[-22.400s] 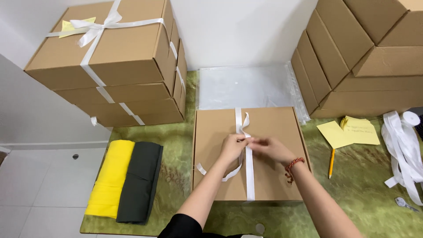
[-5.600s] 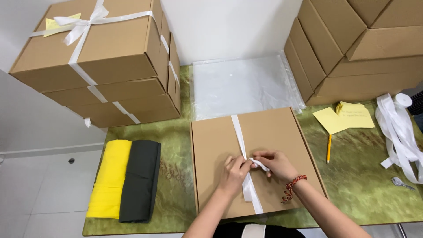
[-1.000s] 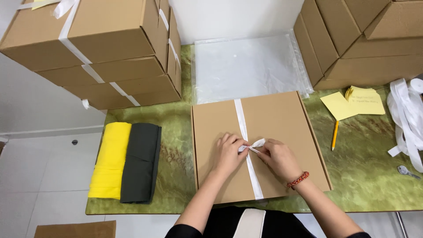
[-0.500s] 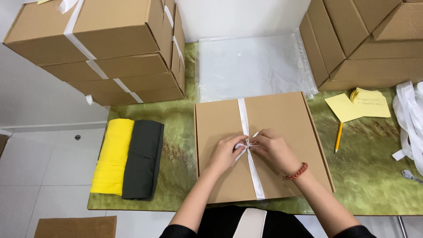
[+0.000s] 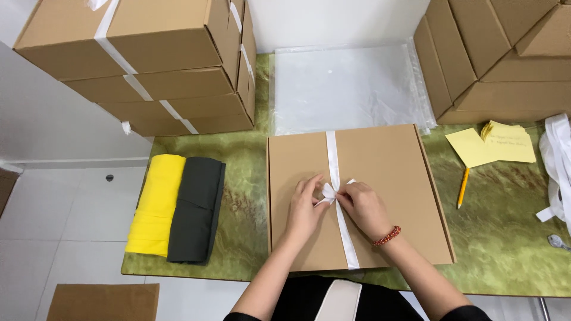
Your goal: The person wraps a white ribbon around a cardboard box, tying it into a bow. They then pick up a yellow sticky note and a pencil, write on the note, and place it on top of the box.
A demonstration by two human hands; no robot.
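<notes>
Hands tying white ribbon on flat cardboard box.
Green table (image 5: 505,249) under everything; stacked ribboned boxes (image 5: 160,65) far left of the fingers, plain box stack (image 5: 499,53) far right, clear plastic sheets (image 5: 345,89) just beyond. Flat cardboard box (image 5: 386,196) lying square under both hands, steady base for tying. Folded yellow cloth (image 5: 156,205) and dark cloth (image 5: 196,217) left of fingers, yellow notes (image 5: 493,142) and pencil (image 5: 463,187) right. White ribbon (image 5: 331,151) running lengthwise between the fingers. Left hand (image 5: 304,205) and right hand (image 5: 366,208) both pinched closed on ribbon loops at the knot (image 5: 331,191), pulled apart sideways, seemingly to snug it.
</notes>
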